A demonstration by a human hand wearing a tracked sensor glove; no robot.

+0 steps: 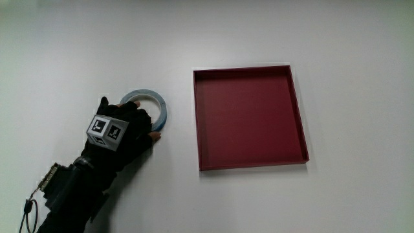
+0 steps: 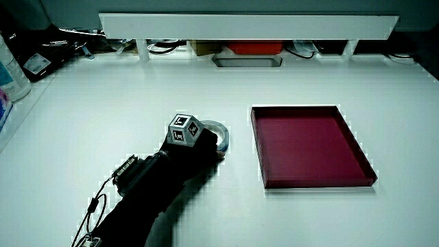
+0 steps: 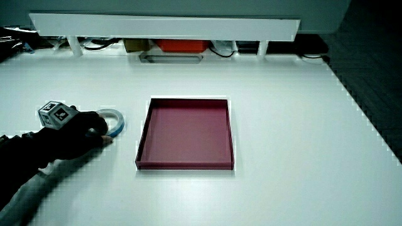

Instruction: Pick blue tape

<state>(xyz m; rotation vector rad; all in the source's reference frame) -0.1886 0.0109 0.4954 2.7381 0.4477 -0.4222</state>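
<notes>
Blue tape [image 1: 164, 111], a thin pale-blue ring, lay flat on the white table [image 1: 291, 32], near the middle of the main view and just beside a dark red square tray [image 1: 197, 116], with a strip of bare table between them. The gloved hand [image 1: 126, 126] rested over the part of the ring nearer to the person, its fingers closed on the rim; one fingertip [image 1: 155, 136] showed at the ring's outer edge on the tray's side. The arc of the ring farther from the person stayed uncovered. The patterned cube [image 1: 107, 129] sat on the back of the hand, and the forearm [image 1: 77, 188] ran from it toward the person's edge of the table.

In both side views the tape [image 2: 221, 134] [image 3: 118, 122] peeked out past the hand [image 2: 192, 147] [image 3: 78, 135], low against the tabletop, between the cube [image 2: 184, 129] [image 3: 55, 114] and the tray [image 2: 259, 147] [image 3: 143, 138]. Whether the ring had left the surface could not be told. In a side view a low white partition [image 2: 247, 26] stood well apart from the tray.
</notes>
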